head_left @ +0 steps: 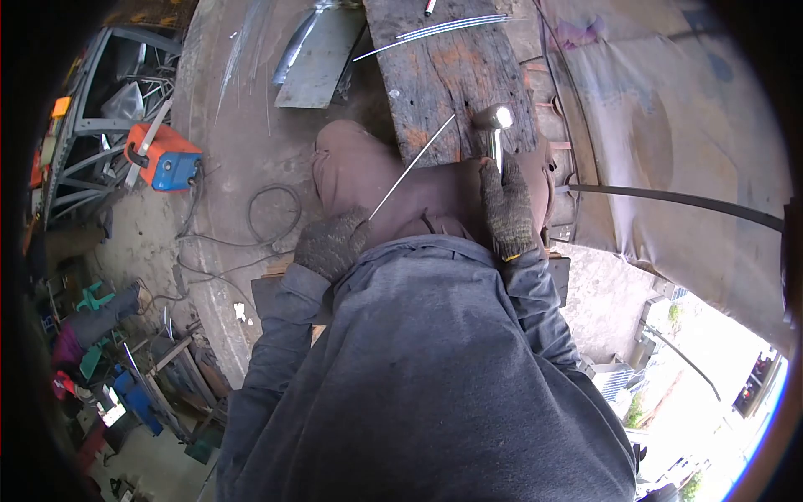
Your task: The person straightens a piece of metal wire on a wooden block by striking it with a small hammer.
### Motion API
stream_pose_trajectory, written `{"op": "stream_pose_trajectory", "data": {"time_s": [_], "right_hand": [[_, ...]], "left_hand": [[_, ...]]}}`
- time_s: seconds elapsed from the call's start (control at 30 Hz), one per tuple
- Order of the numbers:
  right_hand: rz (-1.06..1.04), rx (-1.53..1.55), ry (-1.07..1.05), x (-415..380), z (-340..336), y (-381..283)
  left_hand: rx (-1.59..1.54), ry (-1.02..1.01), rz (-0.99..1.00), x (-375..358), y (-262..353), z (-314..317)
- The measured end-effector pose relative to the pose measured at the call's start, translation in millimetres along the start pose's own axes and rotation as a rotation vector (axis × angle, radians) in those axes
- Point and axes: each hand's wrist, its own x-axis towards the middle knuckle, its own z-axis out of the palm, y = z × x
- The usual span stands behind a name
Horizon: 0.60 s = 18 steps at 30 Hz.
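Note:
My gloved left hand (331, 243) is closed at my left thigh around the lower end of a thin metal rod (411, 167). The rod slants up and to the right, its far tip over the near part of a worn wooden plank (447, 71). In my gloved right hand (508, 205), resting by my right thigh, is a hammer (496, 119) with a shiny metal head and handle. The hammer head is above the plank's near right part. Several thin rods (452, 28) lie across the plank's far part, close to a red and white marker (430, 7).
Left of the plank lies a bent metal sheet (322, 71). An orange and blue machine (167, 159) stands further left, with a cable (276, 188) looped on the floor. Metal frames (117, 125) are at the far left. A stained cloth (661, 125) hangs at the right.

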Motion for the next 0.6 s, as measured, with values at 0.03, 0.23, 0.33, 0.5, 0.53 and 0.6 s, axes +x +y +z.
{"op": "stream_pose_trajectory", "data": {"time_s": [0.03,0.23,0.33,0.5,0.53,0.6], "right_hand": [[0.080,0.037,0.032,-2,2,-11],[-0.080,-0.165,-0.015,-10,-3,-61],[0.003,-0.195,-0.066,-13,-1,-92],[-0.216,-0.283,-0.047,-5,14,-54],[-0.203,-0.290,-0.065,-4,14,-54],[-0.099,-0.313,-0.094,-1,9,-60]], "left_hand": [[-0.003,0.000,-0.003,2,3,-3],[-0.013,-0.005,-0.020,1,5,-2],[-0.030,-0.004,-0.037,2,7,-3],[-0.035,-0.028,-0.057,-1,5,0],[-0.034,-0.009,-0.033,-1,4,3],[-0.032,0.016,-0.013,-1,1,6]]}}
